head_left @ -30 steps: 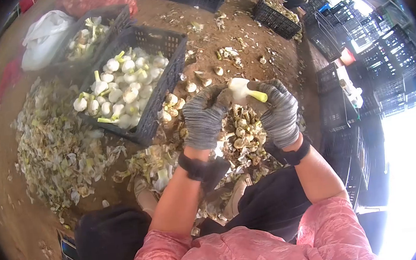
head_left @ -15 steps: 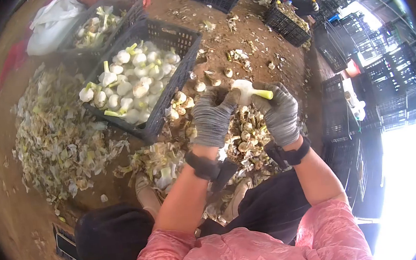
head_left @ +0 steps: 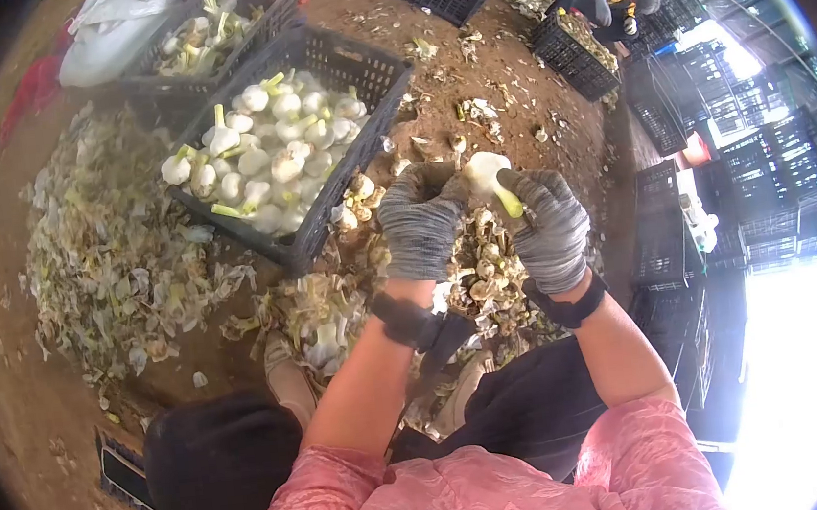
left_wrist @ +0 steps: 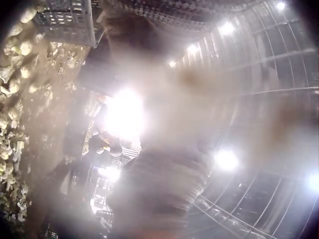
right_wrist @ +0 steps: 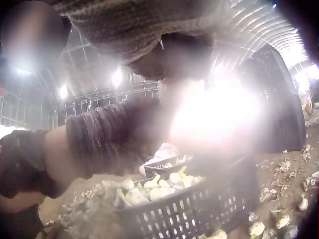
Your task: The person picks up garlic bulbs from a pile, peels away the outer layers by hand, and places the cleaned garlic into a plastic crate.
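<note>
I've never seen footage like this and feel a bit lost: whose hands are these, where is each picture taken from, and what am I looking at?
There is no machine here, only a person's gloved left hand and right hand. The wide picture comes from a camera worn on the head, looking down; the two hazy, glaring ones come from cameras on the wrists. The right hand pinches a garlic bulb by its stem; the left is close against the bulb, though I can't tell whether it grips. On the earthen floor are a dark crate of pale bulbs and a heap of papery skins.
</note>
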Motion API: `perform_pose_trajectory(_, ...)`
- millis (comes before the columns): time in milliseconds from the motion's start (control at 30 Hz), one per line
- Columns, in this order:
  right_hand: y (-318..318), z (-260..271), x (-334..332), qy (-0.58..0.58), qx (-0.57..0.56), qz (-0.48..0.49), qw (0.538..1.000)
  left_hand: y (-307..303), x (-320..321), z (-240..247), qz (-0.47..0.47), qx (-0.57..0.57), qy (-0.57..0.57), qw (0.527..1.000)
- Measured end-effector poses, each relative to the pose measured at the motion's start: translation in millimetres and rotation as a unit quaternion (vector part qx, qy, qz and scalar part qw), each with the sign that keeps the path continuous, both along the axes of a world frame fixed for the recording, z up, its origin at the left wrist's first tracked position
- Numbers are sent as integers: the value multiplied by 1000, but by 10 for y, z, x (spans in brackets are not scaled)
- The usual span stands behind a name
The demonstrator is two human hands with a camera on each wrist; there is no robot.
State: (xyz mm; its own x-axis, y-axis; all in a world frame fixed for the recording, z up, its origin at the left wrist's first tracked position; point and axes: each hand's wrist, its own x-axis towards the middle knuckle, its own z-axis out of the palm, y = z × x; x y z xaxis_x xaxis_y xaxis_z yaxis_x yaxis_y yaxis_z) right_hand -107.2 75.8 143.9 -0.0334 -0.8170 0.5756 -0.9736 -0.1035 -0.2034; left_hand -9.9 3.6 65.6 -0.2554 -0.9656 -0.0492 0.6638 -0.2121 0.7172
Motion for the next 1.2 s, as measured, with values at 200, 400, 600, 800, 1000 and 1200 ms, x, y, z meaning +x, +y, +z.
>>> perform_pose_trajectory(200, -87, -156, -128, -423, 27, 28, 905, -56, 76, -18, -42, 33, -56, 997)
perform_pose_trajectory(400, -129, -163, -209, -636, 97, 20, 765, -96, 76, -217, 4, 23, -49, 999)
perform_pose_trajectory(600, -717, -301, 49, -734, 174, 30, 656, -58, 25, -869, -151, -141, -591, 780)
perform_pose_trajectory(800, -1213, -587, -150, -753, 172, 61, 632, 177, 185, -1323, -354, -151, -709, 591)
perform_pose_trajectory(1000, -818, -1797, -935, 194, 610, -58, 766, 199, 336, -1793, -324, -151, -737, 574)
perform_pose_trajectory(1200, -332, -2963, -919, 64, 520, -143, 840, 217, 166, -1891, -262, -68, -783, 560)
